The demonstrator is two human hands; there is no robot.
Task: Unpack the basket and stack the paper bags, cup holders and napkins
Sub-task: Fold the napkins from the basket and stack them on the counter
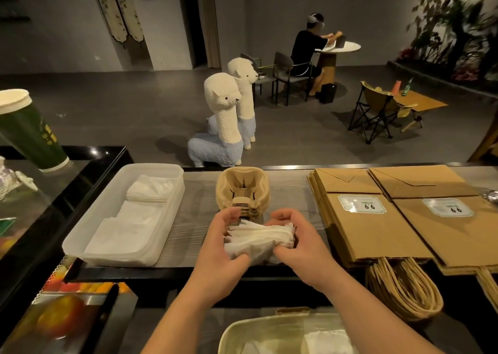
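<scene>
Left hand and right hand clasp a napkin bundle by its ends above the tabletop, before the cup holders. Napkins are probably light, soft and easily splayed; grip both ends.

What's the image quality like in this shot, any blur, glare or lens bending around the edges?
Head view: dim, warm indoor light; the left hand and right hand and the napkin bundle they hold are fairly sharp; the lower-left corner is smeared with blur; small glare spots sit on the glossy black counter; wide-angle bending tilts the green cup at the left edge.
</scene>
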